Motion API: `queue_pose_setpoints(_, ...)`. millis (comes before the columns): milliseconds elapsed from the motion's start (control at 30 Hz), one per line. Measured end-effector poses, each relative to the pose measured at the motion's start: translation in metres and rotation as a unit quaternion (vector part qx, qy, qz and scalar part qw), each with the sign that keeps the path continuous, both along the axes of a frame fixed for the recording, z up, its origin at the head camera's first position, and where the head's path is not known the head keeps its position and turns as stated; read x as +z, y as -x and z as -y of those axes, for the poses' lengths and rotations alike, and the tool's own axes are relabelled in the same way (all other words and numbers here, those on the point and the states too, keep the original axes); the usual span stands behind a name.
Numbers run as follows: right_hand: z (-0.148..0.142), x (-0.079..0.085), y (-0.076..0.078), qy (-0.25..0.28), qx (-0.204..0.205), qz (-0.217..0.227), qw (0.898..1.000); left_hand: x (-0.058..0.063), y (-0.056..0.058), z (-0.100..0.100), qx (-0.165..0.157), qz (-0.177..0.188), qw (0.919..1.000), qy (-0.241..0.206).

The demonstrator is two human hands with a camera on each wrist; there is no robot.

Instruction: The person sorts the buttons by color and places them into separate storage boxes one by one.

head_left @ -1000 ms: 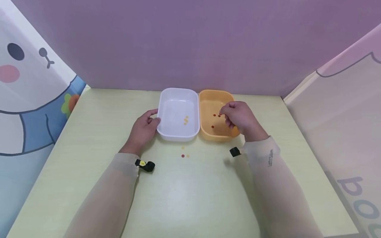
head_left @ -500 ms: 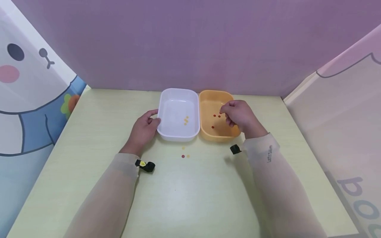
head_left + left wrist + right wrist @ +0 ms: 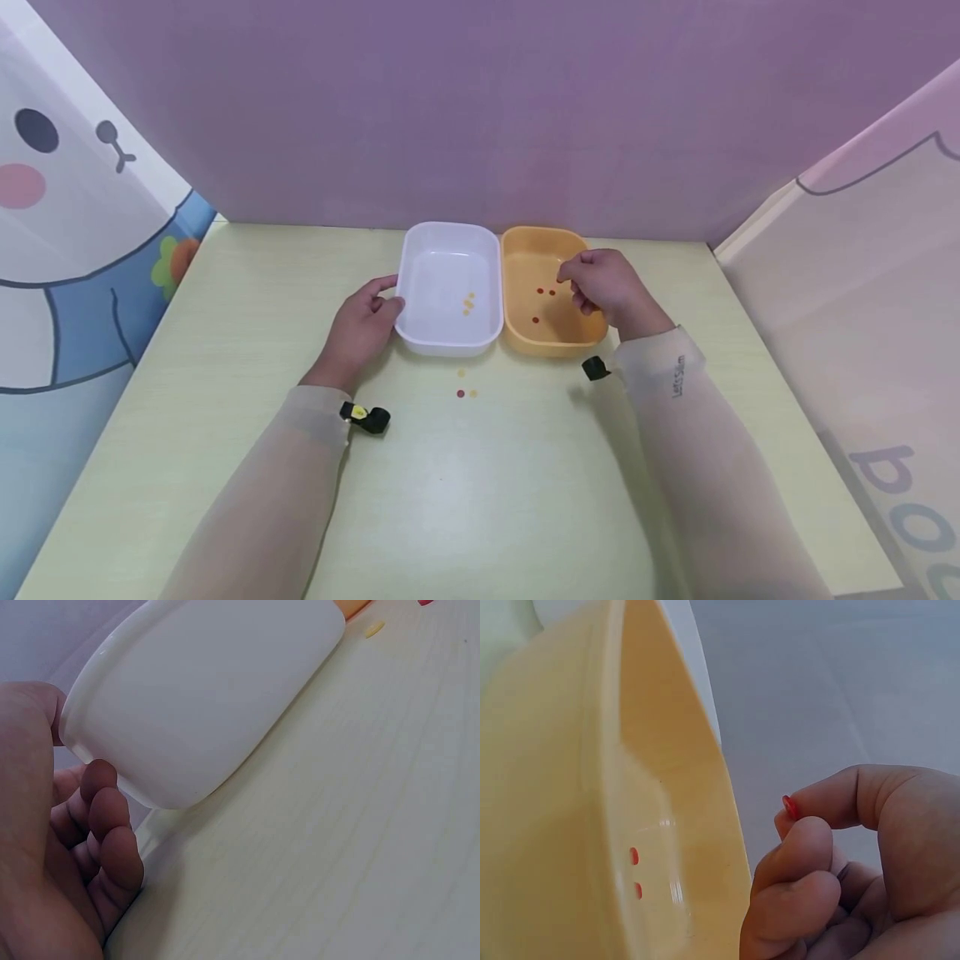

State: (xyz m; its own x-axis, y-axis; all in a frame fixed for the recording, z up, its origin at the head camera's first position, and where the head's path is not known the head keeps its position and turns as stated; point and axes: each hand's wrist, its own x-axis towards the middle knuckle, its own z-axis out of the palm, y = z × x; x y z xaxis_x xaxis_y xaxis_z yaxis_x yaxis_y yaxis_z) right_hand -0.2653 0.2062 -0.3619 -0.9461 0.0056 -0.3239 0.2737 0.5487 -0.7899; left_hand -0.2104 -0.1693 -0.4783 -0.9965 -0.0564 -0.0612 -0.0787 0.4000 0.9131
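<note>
My right hand (image 3: 606, 285) hovers over the orange plastic tray (image 3: 551, 344), pinching a small red button (image 3: 790, 807) between thumb and forefinger. Several similar red buttons (image 3: 634, 856) lie on that tray's floor. On the other side, my left hand (image 3: 362, 327) grips the left rim of the white plastic tray (image 3: 450, 346); in the left wrist view its other fingers (image 3: 120, 855) curl below the rim. Inside the white tray is a small cluster of yellow buttons (image 3: 468, 305). One red button (image 3: 461, 393) and two yellow buttons (image 3: 473, 394) lie on the table in front of the trays.
The two trays stand side by side at the back of the pale wooden table (image 3: 450, 500). A purple panel (image 3: 480, 108) rises behind them. Printed side panels (image 3: 847, 275) border the table left and right. Dark wrist cameras (image 3: 367, 417) are strapped over both sleeves.
My right hand has shifted slightly up and to the right over the orange tray, the red button still pinched. The left hand and both trays have stayed in place.
</note>
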Motion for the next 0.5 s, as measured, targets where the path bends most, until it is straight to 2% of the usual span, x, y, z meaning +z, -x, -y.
queue_pose_setpoints(233,-0.0042,-0.0062,0.0047,0.002,-0.006,0.004,1.0,0.0015,-0.0007,-0.0003,0.0,0.004,1.0,0.002)
queue_pose_setpoints(500,-0.0049,-0.0071,0.0015,0.001,-0.007,0.003,1.0,0.0017,-0.0003,-0.001,0.003,0.007,1.0,-0.001)
